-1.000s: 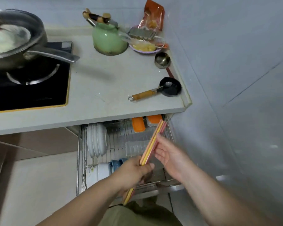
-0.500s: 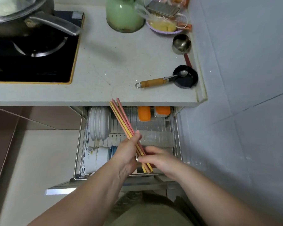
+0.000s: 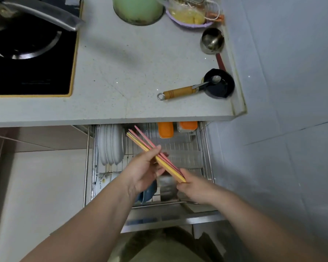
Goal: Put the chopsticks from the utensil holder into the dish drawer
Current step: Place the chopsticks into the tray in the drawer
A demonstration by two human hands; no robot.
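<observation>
Over the open drawer (image 3: pixel 206 146), near the middle of the frame, both hands hold a bunch of chopsticks (image 3: pixel 155 154). They slant from the upper left down to the lower right, in the air, not yet in the drawer. My left hand (image 3: pixel 142 173) is wrapped around their middle. My right hand (image 3: pixel 195 188) pinches the lower ends. White plates (image 3: pixel 110 144) stand just left of the tips.

Small black pan (image 3: pixel 220 84) on counter (image 3: pixel 133 72), green pot (image 3: pixel 138 8), steel cup (image 3: pixel 212 41), black stovetop (image 3: pixel 29 59)
</observation>
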